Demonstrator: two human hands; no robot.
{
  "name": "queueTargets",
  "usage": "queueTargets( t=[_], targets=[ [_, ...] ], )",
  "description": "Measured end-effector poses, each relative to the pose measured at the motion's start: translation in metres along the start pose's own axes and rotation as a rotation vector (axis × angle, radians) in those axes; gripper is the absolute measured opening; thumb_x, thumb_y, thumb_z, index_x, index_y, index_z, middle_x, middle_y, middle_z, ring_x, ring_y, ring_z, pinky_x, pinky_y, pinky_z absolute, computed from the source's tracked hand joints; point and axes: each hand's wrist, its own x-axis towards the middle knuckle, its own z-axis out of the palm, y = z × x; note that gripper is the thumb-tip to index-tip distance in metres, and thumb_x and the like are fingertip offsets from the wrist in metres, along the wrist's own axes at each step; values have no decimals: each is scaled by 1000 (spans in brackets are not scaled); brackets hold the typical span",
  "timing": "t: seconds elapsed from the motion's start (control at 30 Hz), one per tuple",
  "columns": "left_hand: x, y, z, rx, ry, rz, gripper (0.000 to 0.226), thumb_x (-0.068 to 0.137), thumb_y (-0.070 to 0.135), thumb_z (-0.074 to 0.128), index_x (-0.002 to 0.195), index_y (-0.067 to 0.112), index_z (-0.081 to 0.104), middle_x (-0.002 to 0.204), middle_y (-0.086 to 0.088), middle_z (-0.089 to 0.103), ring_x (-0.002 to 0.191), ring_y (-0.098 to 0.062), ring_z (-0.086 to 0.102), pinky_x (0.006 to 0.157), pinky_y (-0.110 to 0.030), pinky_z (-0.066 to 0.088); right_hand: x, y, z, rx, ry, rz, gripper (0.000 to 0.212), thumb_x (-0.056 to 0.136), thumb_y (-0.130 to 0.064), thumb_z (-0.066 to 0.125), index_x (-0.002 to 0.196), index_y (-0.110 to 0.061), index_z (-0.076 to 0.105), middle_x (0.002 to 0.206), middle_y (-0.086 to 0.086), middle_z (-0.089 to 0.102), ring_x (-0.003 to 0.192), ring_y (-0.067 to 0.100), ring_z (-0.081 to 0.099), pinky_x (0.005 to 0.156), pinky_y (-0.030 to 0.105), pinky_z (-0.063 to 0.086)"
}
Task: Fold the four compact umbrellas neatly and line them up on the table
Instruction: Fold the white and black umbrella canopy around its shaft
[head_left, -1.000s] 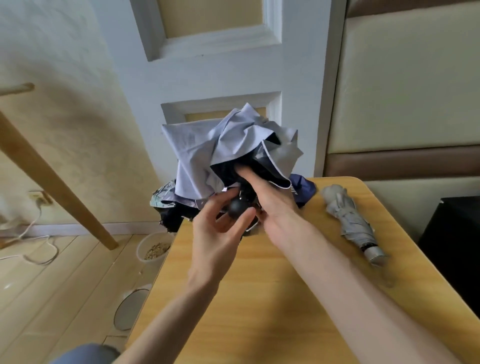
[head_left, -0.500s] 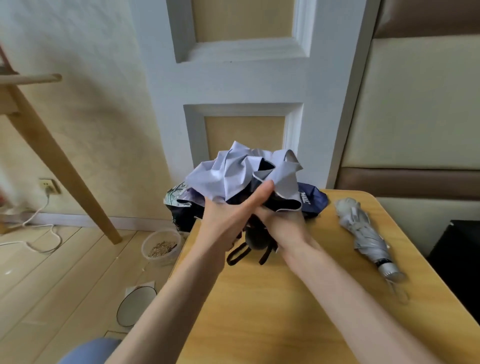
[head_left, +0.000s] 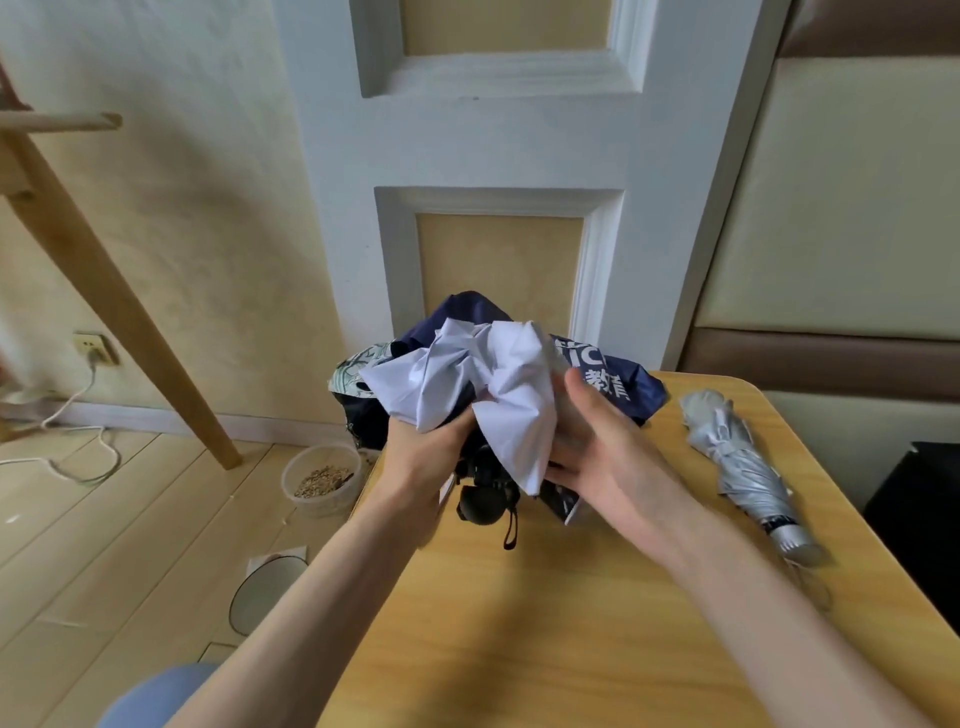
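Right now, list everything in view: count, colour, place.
lilac umbrella: 1, pale lilac with black handle, held over the table
navy umbrella: 1, navy with white lettering, behind it at the far edge
patterned umbrella: 1, green and white, far left corner, partly covered
silver umbrella: 1, silver, folded, lying on the table's right side
table: 1, yellow wood, in front
tub: 1, clear, brown bits inside, on the floor, left
socket: 1, cream, low on the left wall, white cable plugged in
left-hand grip: 1, bare, holds the lilac umbrella's fabric
right-hand grip: 1, bare, blurred, open against its right side
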Motion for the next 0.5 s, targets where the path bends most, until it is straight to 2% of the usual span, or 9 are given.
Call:
queueTargets(
  t=[0.1,0.13,0.17,0.23,0.33,0.37,0.43,0.5],
  targets=[
    [-6,-7,1,39,-60,40,36,85,17,83,118,18,69,95,0,76,81,-9,69,68,-26,56,11,8,2,-221,359,2,97,55,-63,93,134,-30,47,133,-4,69,117,15,70,101,42,57],
    [-7,-6,0,27,-107,47,34,83,20,77,115,15,67,88,3,73,77,-6,66,66,-24,54,15,8,3,-304,417,-11,97,55,-61,95,132,-31,43,130,-8,67,117,12,67,102,39,56],
    [-9,-3,-1,-28,-182,31,31,83,21,70,112,13,64,83,6,70,72,-5,64,64,-22,52,20,6,4,-373,461,-17,90,63,-56,94,130,-32,39,128,-10,64,118,12,65,103,37,54],
    [-12,6,-4,-131,-308,-32,32,85,25,67,114,12,63,85,4,72,77,-9,67,68,-22,55,23,-1,9,-502,511,-48,77,78,-48,89,128,-34,32,123,-13,57,117,12,60,102,33,51],
    [-14,10,-8,-54,-385,-48,48,84,46,77,125,22,65,117,-6,76,112,-23,72,97,-37,59,27,0,23,-703,479,-198,71,81,-46,86,125,-28,33,111,-19,52,99,0,57,83,17,49],
    [-14,8,-8,-15,-361,-52,53,80,49,80,126,24,65,120,-6,76,117,-25,71,101,-39,58,29,3,29,-752,439,-238,66,82,-48,84,122,-27,36,108,-20,54,94,-1,58,79,19,50],
    [-13,6,-10,-11,-300,-79,58,78,47,86,126,22,65,118,-3,78,117,-24,72,99,-34,59,31,9,36,-746,339,-267,52,88,-52,78,121,-28,46,106,-14,64,94,5,67,81,34,59],
    [-11,6,-17,-20,-283,-72,56,82,37,83,130,14,67,118,-3,79,114,-24,74,92,-30,60,33,6,39,-649,226,-209,33,99,-52,68,123,-32,56,112,-11,72,101,6,72,90,39,61]
  ],
)
